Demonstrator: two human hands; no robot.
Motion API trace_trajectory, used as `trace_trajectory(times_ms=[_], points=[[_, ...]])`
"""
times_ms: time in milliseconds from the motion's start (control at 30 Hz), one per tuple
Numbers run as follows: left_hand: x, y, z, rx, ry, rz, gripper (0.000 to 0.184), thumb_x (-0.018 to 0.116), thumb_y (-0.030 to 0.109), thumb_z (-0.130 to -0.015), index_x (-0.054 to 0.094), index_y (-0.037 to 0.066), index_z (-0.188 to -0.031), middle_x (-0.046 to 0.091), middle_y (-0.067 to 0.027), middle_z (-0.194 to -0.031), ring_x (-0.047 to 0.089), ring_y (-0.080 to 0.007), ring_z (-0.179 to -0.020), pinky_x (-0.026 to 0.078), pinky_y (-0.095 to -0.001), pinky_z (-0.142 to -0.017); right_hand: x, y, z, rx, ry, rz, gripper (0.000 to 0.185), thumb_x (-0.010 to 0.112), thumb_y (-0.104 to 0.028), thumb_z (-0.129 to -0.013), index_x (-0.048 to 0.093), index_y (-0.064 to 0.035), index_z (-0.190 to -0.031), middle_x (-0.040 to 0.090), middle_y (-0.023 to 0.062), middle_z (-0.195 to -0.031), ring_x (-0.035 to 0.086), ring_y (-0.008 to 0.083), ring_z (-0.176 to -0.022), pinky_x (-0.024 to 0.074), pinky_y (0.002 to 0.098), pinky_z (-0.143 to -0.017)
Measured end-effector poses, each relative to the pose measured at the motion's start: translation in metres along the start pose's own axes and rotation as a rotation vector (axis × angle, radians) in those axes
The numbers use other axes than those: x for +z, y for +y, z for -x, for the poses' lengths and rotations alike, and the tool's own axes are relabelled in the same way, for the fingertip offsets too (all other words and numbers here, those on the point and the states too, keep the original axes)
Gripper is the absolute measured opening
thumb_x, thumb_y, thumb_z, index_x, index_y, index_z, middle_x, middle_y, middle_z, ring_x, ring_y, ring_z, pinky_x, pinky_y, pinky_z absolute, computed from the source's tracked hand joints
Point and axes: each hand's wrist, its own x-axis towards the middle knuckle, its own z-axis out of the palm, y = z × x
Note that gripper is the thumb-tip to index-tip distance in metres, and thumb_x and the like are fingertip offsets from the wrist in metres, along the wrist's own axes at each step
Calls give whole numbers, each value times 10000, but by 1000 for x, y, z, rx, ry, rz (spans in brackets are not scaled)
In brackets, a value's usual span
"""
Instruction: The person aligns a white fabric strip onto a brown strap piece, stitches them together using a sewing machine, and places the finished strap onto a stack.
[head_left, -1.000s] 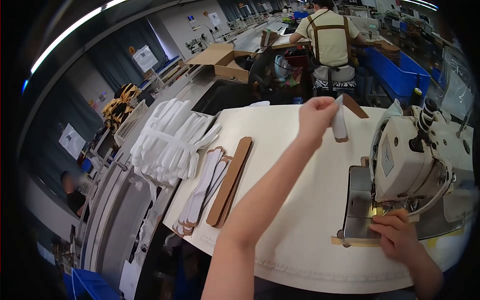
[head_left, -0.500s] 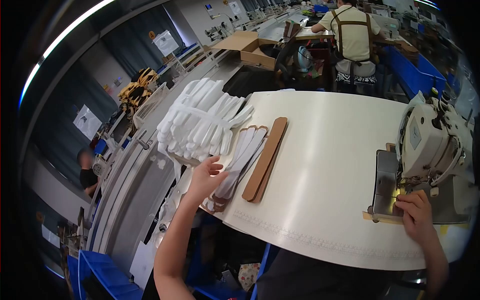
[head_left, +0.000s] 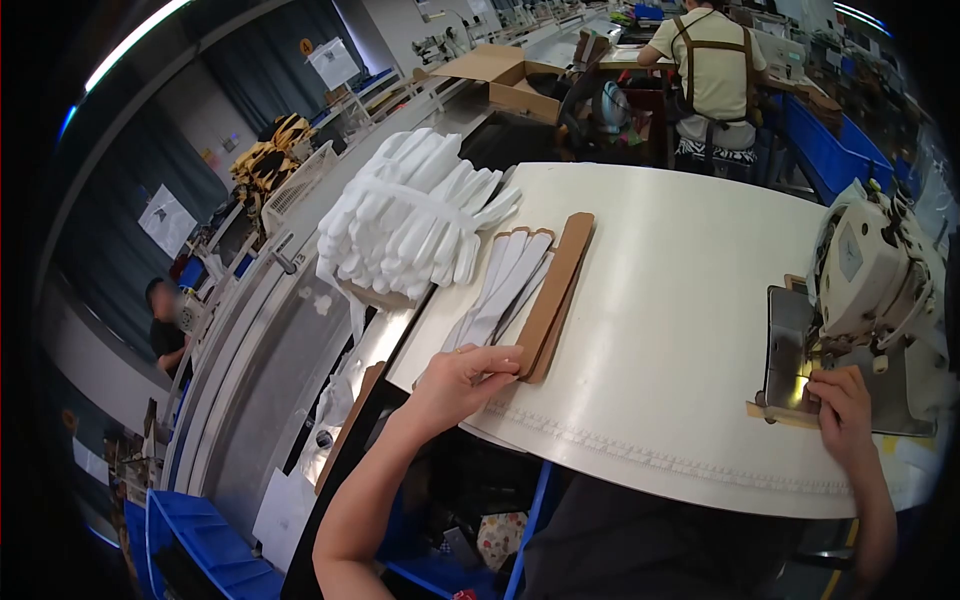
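My left hand [head_left: 462,388] is at the near end of a small stack of long brown strips [head_left: 557,295], its fingers and thumb closed on the lower edge. Just left of that stack lie several pale grey-white strips [head_left: 505,285] with brown ends, fanned out and partly behind my hand. Over at the sewing machine [head_left: 868,265], my right hand [head_left: 843,408] rests by the lit needle area, fingertips pinched together. Whatever is between those fingertips is too small to make out.
A bundle of white padded strips [head_left: 400,220], tied with a band, sits at the left edge of the pale worktable [head_left: 680,300]. Beyond are an open cardboard box [head_left: 525,95] and a seated person [head_left: 715,75]. Blue bins [head_left: 205,555] stand below left.
My left hand has moved right, from open above the grey-white strips to the near end of the brown strips. The right hand stays at the machine. The view has shifted slightly.
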Motion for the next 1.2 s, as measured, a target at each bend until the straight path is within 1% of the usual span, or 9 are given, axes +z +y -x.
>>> trace_trajectory(times_ms=[100,600,800,900,967,1067,1133,1167,1200], points=[[-1,4,2,-82,-9,57,325,779,81,-929,738,52,-1251,787,-85,-1096,753,-164,-974,593,-286,-861,0,0,0,8,-2,-2,302,613,105,-760,716,-14,-1017,706,127,-1088,622,339,-966,527,417,-833],[9,6,3,-16,81,-44,360,770,36,-915,731,84,-1270,801,-69,-1008,751,-155,-944,590,-287,-823,-1,0,0,13,-7,12,309,607,97,-753,711,-18,-1020,702,125,-1093,616,339,-971,525,417,-839],[15,9,2,173,185,-150,288,764,6,-886,725,31,-1170,781,-74,-1024,735,-187,-935,585,-303,-842,-2,-2,-1,16,-5,0,300,610,100,-769,713,-12,-1028,706,134,-1103,626,341,-979,529,420,-835],[29,46,-2,83,252,159,223,746,-19,-894,709,39,-1106,775,-49,-1068,719,-118,-948,565,-296,-852,-4,0,3,-27,92,13,290,598,102,-810,703,-2,-1059,703,156,-1142,631,346,-1009,529,425,-860],[51,80,-9,156,83,294,330,746,-36,-909,669,16,-1226,759,-62,-1066,728,-134,-1016,552,-293,-954,-9,-11,6,-18,129,-36,327,568,94,-860,665,16,-1162,680,195,-1230,639,364,-1079,525,432,-932],[111,127,-12,130,-255,676,344,726,-13,-950,664,31,-1286,764,-86,-1113,732,-160,-1085,557,-306,-971,-3,-58,-1,-61,-34,-344,507,607,-67,-907,525,32,-1397,609,233,-1394,611,404,-1224,486,472,-1050],[141,145,-12,154,-461,628,343,749,16,-935,689,49,-1271,749,-96,-1192,742,-201,-1077,570,-325,-970,2,-89,-2,0,-255,-470,680,695,-199,-941,417,-10,-1533,572,191,-1464,601,380,-1257,467,465,-1083],[149,148,-16,317,-421,525,348,760,29,-923,697,57,-1264,743,-92,-1212,736,-223,-1095,572,-339,-974,5,-101,4,78,-257,-510,644,742,-262,-939,496,-40,-1491,623,136,-1400,624,320,-1218,487,433,-1048],[153,146,-22,484,-377,426,353,771,43,-911,704,65,-1257,738,-88,-1231,730,-244,-1113,575,-354,-978,3,-101,9,-10,-240,-398,610,748,-267,-939,529,-48,-1465,644,116,-1341,630,298,-1186,494,416,-1030]])
